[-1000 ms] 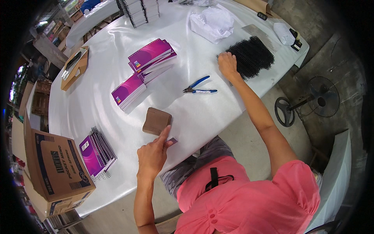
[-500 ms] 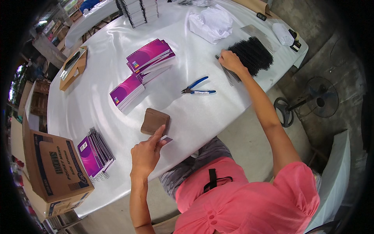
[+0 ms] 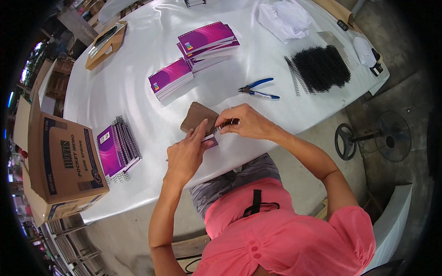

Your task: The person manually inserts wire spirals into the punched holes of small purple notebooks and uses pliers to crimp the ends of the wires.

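Near the front edge of the table, my left hand [image 3: 186, 149] holds down a small purple notebook [image 3: 213, 142], mostly hidden beneath it. Its index finger stretches toward a brown block [image 3: 197, 116] that sits just beyond. My right hand [image 3: 248, 120] pinches a dark spiral binding coil [image 3: 227, 123] at the notebook's edge, beside the block. Whether the coil has entered the holes cannot be made out. Blue-handled cutting pliers [image 3: 258, 89] lie farther off, and a heap of black spiral coils [image 3: 322, 69] rests to the right.
Stacks of purple notebooks [image 3: 207, 39] stand beyond the block. Spiral-bound notebooks [image 3: 113, 149] lie at left beside an open cardboard box [image 3: 69, 156]. A white crumpled bag [image 3: 285, 20] is at the back. On the floor to the right stands a fan [image 3: 391, 135].
My right hand has come from the coil heap to the notebook, bringing a coil. My left hand stays by the block. The view has shifted, so the table's contents appear displaced.
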